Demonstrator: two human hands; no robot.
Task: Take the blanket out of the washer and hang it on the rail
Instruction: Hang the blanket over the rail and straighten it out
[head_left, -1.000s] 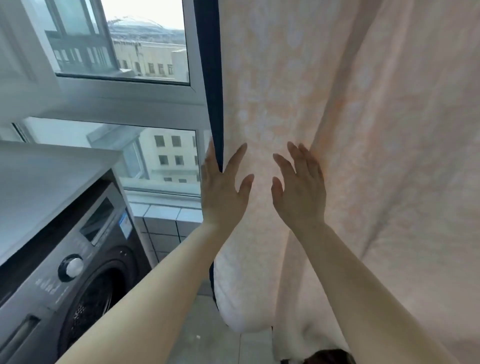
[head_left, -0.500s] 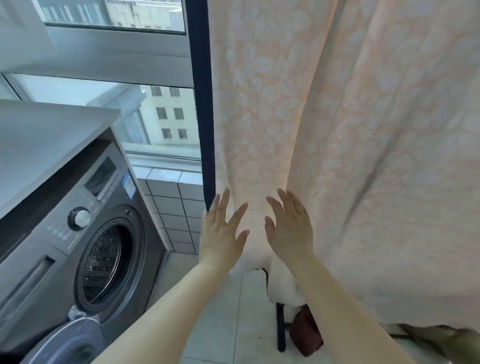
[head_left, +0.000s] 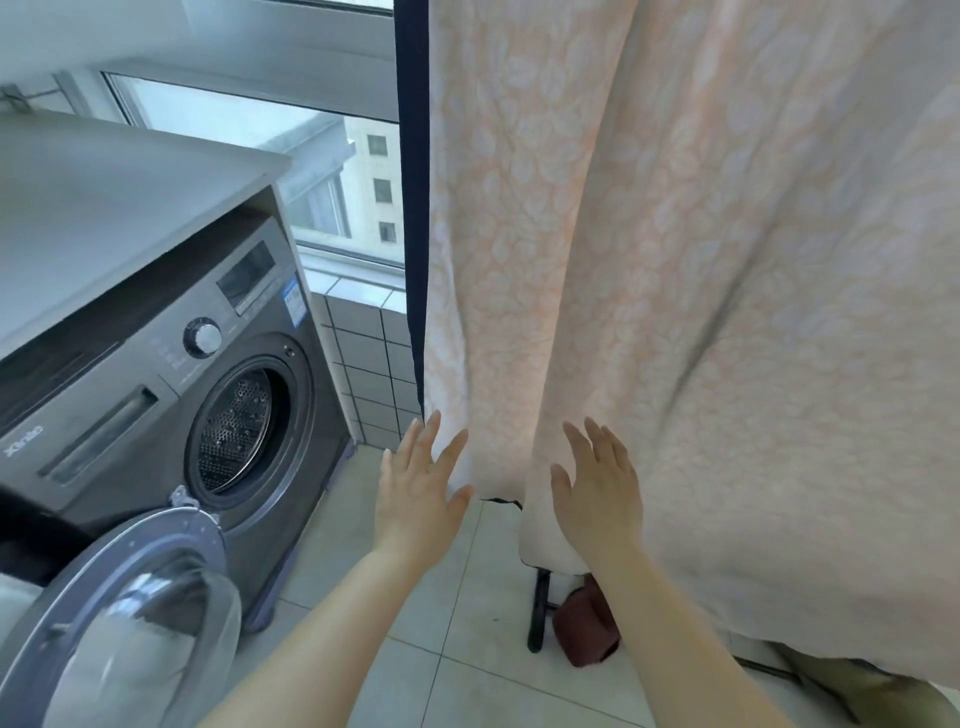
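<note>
Pale tiled floor (head_left: 467, 670) — washer (head_left: 171, 395), black stand foot (head_left: 537, 613) and dark red bundle (head_left: 584, 631) on it.

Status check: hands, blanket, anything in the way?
Left hand and right hand open, flat against blanket. Blanket hanging; rail out of view. Washer door open. Nothing in the way.

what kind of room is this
Probably a home laundry balcony or utility corner: a front-loading washer with its door open, a blanket hanging to dry, and a window facing an apartment block.
</note>
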